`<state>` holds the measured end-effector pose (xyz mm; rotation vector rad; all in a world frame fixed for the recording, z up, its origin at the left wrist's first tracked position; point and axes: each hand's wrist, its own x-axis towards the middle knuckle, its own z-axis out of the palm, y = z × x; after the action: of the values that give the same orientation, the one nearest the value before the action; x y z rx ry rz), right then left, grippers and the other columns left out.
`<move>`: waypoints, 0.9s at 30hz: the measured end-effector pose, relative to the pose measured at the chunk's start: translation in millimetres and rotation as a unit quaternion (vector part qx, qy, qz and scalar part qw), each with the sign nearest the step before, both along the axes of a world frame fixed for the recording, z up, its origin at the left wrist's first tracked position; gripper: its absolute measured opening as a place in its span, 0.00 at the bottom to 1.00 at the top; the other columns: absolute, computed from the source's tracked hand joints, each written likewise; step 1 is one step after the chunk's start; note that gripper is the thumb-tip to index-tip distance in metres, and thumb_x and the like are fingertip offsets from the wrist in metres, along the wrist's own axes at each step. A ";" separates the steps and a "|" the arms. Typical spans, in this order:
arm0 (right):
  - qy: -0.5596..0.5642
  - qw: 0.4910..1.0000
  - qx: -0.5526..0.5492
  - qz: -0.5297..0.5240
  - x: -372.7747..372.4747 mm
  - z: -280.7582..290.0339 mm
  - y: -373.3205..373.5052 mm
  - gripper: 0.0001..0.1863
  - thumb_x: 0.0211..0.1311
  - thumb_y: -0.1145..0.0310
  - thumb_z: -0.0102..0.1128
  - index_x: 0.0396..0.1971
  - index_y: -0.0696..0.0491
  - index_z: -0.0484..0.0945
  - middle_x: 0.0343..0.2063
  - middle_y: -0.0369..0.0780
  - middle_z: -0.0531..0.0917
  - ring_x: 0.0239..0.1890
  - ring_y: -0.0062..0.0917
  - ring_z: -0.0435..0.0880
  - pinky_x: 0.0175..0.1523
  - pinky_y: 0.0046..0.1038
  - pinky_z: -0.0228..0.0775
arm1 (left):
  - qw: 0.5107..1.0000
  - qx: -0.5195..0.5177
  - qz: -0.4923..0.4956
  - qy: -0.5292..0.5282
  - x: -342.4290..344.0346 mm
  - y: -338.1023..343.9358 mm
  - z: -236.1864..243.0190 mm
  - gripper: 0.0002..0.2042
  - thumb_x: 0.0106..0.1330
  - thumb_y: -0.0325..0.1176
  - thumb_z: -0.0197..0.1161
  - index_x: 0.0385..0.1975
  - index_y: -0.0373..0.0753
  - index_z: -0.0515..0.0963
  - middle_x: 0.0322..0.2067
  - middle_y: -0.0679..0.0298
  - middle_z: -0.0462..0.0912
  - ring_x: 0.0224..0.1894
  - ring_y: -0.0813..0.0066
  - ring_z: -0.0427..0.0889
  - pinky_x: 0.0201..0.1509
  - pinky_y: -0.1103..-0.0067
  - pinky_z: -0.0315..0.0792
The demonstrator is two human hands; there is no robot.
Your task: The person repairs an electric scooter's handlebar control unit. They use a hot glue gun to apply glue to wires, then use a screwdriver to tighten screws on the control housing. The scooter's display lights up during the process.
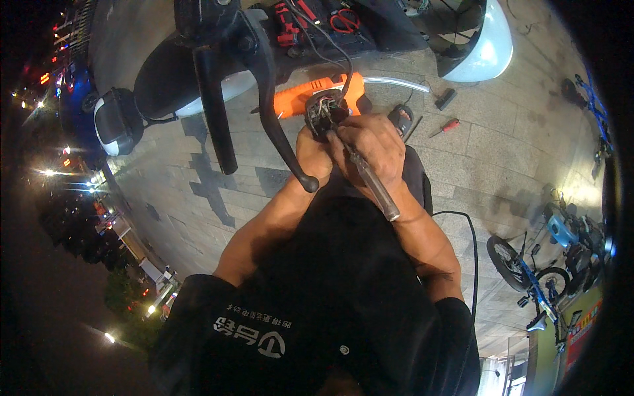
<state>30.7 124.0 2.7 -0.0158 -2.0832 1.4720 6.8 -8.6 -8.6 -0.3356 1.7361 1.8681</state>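
Note:
At the centre, my left hand [314, 155] is closed around a small black switch housing [317, 113] with exposed wires inside. My right hand [373, 145] grips a slim tool [375, 187] with a long translucent handle, its tip at the wires. Just behind my hands lies an orange glue gun [304, 94] with a pale curved strip [396, 83] extending to its right. A cable runs up from the housing. A black brake lever [277, 138] and handlebar grip [216, 119] hang to the left of my hands.
A scooter seat [165, 66] is behind, with a tool tray [297, 23] and white shell [482, 46]. A red screwdriver [450, 127] and black block [444, 99] lie on the paving [482, 165]. Bikes [522, 270] are at the right; lit street at the left.

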 end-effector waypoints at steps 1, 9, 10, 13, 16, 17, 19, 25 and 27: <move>-0.003 1.000 -0.006 -0.001 0.1 -0.5 -0.8 0.14 0.40 0.77 0.72 0.29 0.55 0.78 0.30 0.42 0.81 0.31 0.35 0.81 0.37 0.31 0.74 | 1.000 -0.002 -0.005 0.004 -0.3 0.0 1.4 0.13 0.63 0.22 0.55 0.47 0.34 0.75 0.41 0.64 0.79 0.42 0.76 0.79 0.46 0.80 0.74; -0.008 0.999 0.038 0.027 0.4 0.2 -0.7 0.15 0.38 0.78 0.71 0.30 0.55 0.77 0.31 0.42 0.80 0.31 0.36 0.80 0.37 0.32 0.73 | 0.999 0.010 -0.010 0.033 3.6 -9.3 -10.9 0.13 0.67 0.35 0.61 0.46 0.34 0.74 0.39 0.66 0.79 0.40 0.77 0.78 0.41 0.80 0.74; -0.011 0.999 0.037 0.028 0.6 -0.7 -1.2 0.15 0.38 0.78 0.71 0.30 0.56 0.77 0.32 0.42 0.80 0.31 0.36 0.80 0.37 0.32 0.73 | 0.998 -0.006 -0.029 0.052 3.4 -9.6 -11.9 0.14 0.66 0.37 0.61 0.46 0.34 0.74 0.39 0.66 0.79 0.40 0.77 0.78 0.41 0.80 0.74; -0.021 0.999 0.023 0.029 0.3 -1.4 -2.9 0.14 0.38 0.76 0.68 0.29 0.54 0.77 0.32 0.42 0.79 0.32 0.37 0.79 0.37 0.33 0.72 | 0.998 -0.002 -0.033 0.059 4.2 -7.7 -11.9 0.15 0.66 0.38 0.62 0.45 0.34 0.75 0.39 0.66 0.79 0.40 0.77 0.78 0.40 0.80 0.73; -0.031 0.999 0.005 0.021 -0.4 2.8 -2.8 0.11 0.38 0.74 0.64 0.27 0.52 0.76 0.31 0.40 0.78 0.32 0.37 0.78 0.36 0.34 0.72 | 0.994 -0.041 -0.070 0.080 2.3 -7.4 -7.2 0.15 0.60 0.33 0.65 0.44 0.36 0.75 0.39 0.66 0.80 0.42 0.77 0.79 0.44 0.78 0.74; -0.033 0.999 0.005 0.019 -0.7 3.1 -2.2 0.11 0.38 0.74 0.64 0.27 0.52 0.76 0.31 0.40 0.78 0.32 0.37 0.78 0.36 0.34 0.72 | 0.989 -0.065 -0.092 0.093 1.1 -7.1 -5.4 0.15 0.57 0.31 0.67 0.44 0.36 0.75 0.40 0.65 0.81 0.43 0.78 0.80 0.46 0.77 0.75; -0.035 0.999 0.003 0.020 -1.3 3.9 -1.0 0.11 0.38 0.73 0.65 0.27 0.52 0.76 0.31 0.40 0.77 0.32 0.38 0.77 0.35 0.34 0.72 | 0.986 -0.090 -0.098 0.103 -0.2 -4.9 -4.1 0.16 0.57 0.32 0.67 0.44 0.37 0.75 0.39 0.65 0.81 0.42 0.77 0.80 0.46 0.76 0.75; -0.027 1.000 -0.005 0.011 -3.8 -0.6 1.8 0.13 0.37 0.76 0.67 0.26 0.54 0.75 0.30 0.41 0.78 0.31 0.38 0.78 0.35 0.33 0.72 | 0.985 -0.084 -0.089 0.122 -5.1 6.6 0.7 0.14 0.63 0.34 0.62 0.45 0.36 0.74 0.39 0.64 0.81 0.42 0.77 0.79 0.45 0.76 0.74; -0.031 0.999 -0.006 0.010 -3.5 -1.8 3.3 0.13 0.39 0.81 0.69 0.27 0.56 0.75 0.29 0.42 0.79 0.31 0.37 0.79 0.37 0.32 0.72 | 0.993 -0.060 -0.055 0.084 -4.4 10.2 1.6 0.13 0.65 0.34 0.60 0.45 0.35 0.74 0.40 0.65 0.80 0.42 0.77 0.79 0.44 0.77 0.74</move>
<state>27.2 127.3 0.9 -0.0456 -2.1294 1.5127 2.4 1.6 -7.1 -0.1279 1.9444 1.7612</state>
